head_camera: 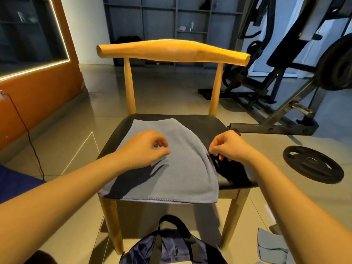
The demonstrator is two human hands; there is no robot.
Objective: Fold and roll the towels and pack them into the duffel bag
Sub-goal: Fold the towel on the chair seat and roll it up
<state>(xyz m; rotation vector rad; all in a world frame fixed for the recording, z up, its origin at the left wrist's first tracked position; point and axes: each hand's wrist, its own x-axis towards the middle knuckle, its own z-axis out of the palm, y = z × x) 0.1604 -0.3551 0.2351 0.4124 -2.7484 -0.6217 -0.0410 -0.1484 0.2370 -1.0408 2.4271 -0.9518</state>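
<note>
Towel [171, 164] is spread lengthwise front-to-back on the black chair seat [205, 126], gym gear [282, 44] behind; left hand [144, 149] is held loosely curled, empty, right hand [228, 147] grip can't be told.

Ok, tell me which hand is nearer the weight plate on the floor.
Right. The right hand is at the blue towel's right edge, toward the weight plate; the left hand is over the towel's middle, farther off.

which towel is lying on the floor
The small folded towel at lower right, on the tiles; the other towel is spread over the chair seat.
</note>
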